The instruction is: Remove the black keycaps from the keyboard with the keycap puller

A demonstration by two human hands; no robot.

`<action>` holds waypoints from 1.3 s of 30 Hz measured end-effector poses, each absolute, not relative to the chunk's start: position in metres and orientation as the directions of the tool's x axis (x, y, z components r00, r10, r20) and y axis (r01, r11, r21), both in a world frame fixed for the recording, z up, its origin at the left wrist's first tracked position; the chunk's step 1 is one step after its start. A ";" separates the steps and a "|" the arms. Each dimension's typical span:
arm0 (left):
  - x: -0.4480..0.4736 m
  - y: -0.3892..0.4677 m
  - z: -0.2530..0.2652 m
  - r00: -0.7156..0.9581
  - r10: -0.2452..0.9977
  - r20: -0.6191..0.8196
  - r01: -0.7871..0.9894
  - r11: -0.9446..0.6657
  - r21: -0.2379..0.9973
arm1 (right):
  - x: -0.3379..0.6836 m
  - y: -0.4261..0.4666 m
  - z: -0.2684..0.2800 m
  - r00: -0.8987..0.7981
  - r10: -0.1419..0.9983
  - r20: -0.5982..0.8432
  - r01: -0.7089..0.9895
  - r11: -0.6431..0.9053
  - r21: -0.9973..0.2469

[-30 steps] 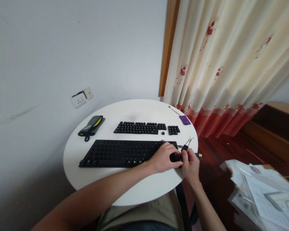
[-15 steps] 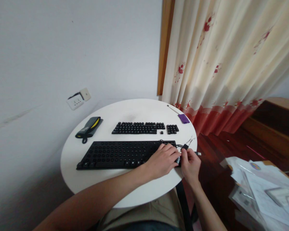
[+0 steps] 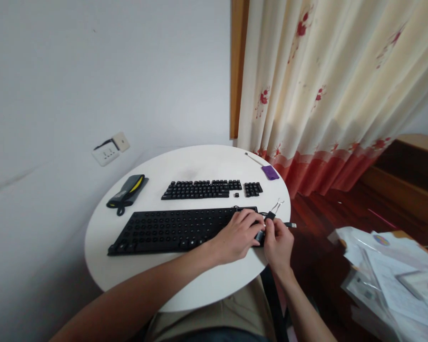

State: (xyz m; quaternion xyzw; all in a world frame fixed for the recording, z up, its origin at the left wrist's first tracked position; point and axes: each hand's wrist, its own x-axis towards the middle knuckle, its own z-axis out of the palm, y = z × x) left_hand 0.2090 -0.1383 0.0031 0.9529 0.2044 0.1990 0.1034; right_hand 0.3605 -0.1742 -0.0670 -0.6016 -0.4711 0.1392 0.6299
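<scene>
A black keyboard with most of its keycaps off lies on the white round table. Over its right end is my left hand, fingers curled and pressed together near my right fingertips; whatever they pinch is too small to make out. Closed beside it, my right hand grips a keycap puller by its black handle, the wire prongs pointing up and away. A small grey-blue piece shows under my left fingers. The keyboard's USB plug sticks out past my right hand.
Behind the keyboard, loose black keycaps stand in rows, with a number-pad group and one single keycap nearby. A grey pouch lies left; a brush and purple cloth lie back right. Papers are piled at right.
The view has shifted slightly. Both hands stay together at the keyboard's right end, and my right hand still holds the keycap puller, its prongs a little more upright.
</scene>
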 end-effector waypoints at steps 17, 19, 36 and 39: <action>0.284 -0.020 -0.005 0.646 0.724 0.242 0.640 -0.686 0.345 | 0.363 -0.168 -0.064 0.610 0.748 0.262 0.069 0.279 -0.958; 0.290 -0.015 -0.010 0.654 0.720 0.233 0.652 -0.692 0.309 | 0.364 -0.168 -0.064 0.602 0.753 0.266 0.081 0.273 -0.958; 0.292 -0.003 -0.022 0.639 0.712 0.291 0.674 -0.700 0.234 | 0.365 -0.168 -0.069 0.590 0.757 0.281 0.123 0.260 -0.958; 0.293 -0.003 -0.022 0.635 0.716 0.291 0.678 -0.697 0.235 | 0.365 -0.169 -0.069 0.584 0.761 0.284 0.120 0.265 -0.957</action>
